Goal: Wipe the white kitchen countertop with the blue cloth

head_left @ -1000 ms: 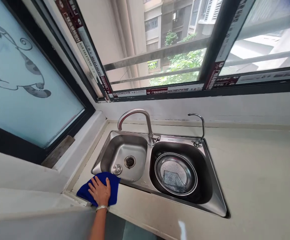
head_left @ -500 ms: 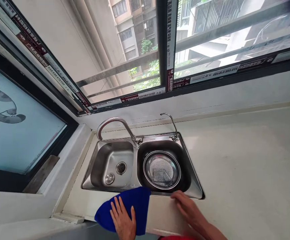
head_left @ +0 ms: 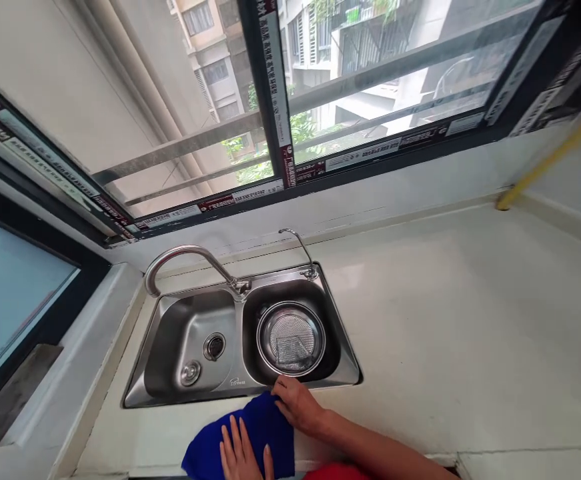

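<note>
Slanting across the tabletop [head_left: 445,347] in front of the sink [head_left: 170,398], the blue cloth [head_left: 259,419] is partly covered by the left hand [head_left: 240,460], flat with thumb spread; its far corner is met by the curled right hand [head_left: 300,407], whose pinch cannot be told.

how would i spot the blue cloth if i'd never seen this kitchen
Find the steel double sink below the window, then the cream counter along its near side. The blue cloth lies there, with the left hand flat on it and the right hand at its far edge. Its solid deep blue sets it apart from the pale counter and grey sink.
</note>
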`<state>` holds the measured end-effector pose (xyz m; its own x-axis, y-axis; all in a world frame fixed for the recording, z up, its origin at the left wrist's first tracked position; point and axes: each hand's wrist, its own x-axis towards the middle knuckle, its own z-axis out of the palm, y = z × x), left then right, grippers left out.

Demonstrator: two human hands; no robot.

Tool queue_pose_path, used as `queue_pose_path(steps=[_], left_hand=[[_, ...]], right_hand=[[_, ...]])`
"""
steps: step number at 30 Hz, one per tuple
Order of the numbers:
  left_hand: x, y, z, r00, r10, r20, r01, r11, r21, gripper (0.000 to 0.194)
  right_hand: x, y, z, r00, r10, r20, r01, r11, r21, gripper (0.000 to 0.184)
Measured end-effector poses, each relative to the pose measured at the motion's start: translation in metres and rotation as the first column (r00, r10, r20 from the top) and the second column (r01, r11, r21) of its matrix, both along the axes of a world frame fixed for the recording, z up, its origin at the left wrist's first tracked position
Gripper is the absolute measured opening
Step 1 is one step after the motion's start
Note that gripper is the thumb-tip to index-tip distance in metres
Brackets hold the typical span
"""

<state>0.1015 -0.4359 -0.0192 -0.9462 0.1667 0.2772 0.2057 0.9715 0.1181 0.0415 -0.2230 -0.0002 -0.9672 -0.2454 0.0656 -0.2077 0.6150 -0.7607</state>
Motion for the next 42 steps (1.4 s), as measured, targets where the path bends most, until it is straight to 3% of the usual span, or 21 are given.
queue_pose_path(steps=[4,8,13,18,24,27,31,34,37,40,41,42], left_hand=[[-0.008,0.023,0.005,0.993,-0.099,0.065,0.1,0.995,-0.023,0.091],[-0.016,0.056,0.018,0.966,-0.26,0.012,0.26,0.963,-0.075,0.087],[-0.019,0.095,0.032,0.89,-0.455,0.005,0.452,0.882,-0.131,0.082],[-0.025,0.146,0.032,0.792,-0.608,0.052,0.61,0.786,-0.105,0.076],[-0.038,0.219,0.038,0.471,-0.86,0.195,0.842,0.504,0.19,0.061],[-0.037,0.239,0.043,0.399,-0.898,0.186,0.876,0.433,0.212,0.051],[-0.034,0.245,0.047,0.34,-0.926,0.164,0.894,0.372,0.249,0.044],[-0.042,0.241,0.051,0.371,-0.918,0.137,0.88,0.395,0.263,0.042],[-0.063,0.216,0.057,0.464,-0.879,0.109,0.838,0.476,0.268,0.05],[-0.088,0.156,0.057,0.618,-0.784,0.057,0.747,0.608,0.268,0.058],[-0.094,0.128,0.055,0.711,-0.703,0.026,0.672,0.69,0.267,0.061],[-0.099,0.1,0.052,0.866,-0.495,-0.073,0.496,0.829,0.26,0.061]], right_hand=[[0.023,0.029,-0.004,0.996,-0.081,-0.038,0.081,0.997,-0.01,0.028],[0.056,0.065,-0.007,0.981,-0.184,-0.07,0.184,0.983,-0.009,0.029],[0.095,0.106,-0.008,0.93,-0.293,-0.222,0.29,0.956,-0.048,0.033],[0.129,0.15,-0.012,0.857,-0.457,-0.239,0.462,0.886,-0.037,0.027],[0.163,0.211,-0.02,0.723,-0.63,-0.284,0.653,0.757,-0.019,0.022],[0.175,0.241,-0.024,0.614,-0.717,-0.331,0.762,0.647,0.011,0.021],[0.184,0.295,-0.025,0.409,-0.803,-0.433,0.903,0.425,0.066,0.025],[0.182,0.331,-0.015,0.286,-0.803,-0.523,0.957,0.269,0.112,0.03],[0.171,0.332,-0.001,0.215,-0.796,-0.565,0.976,0.157,0.151,0.042],[0.15,0.285,0.002,0.258,-0.818,-0.514,0.96,0.157,0.231,0.05],[0.141,0.263,-0.001,0.31,-0.813,-0.493,0.942,0.194,0.273,0.051],[0.134,0.242,-0.006,0.369,-0.793,-0.485,0.92,0.235,0.315,0.052]])
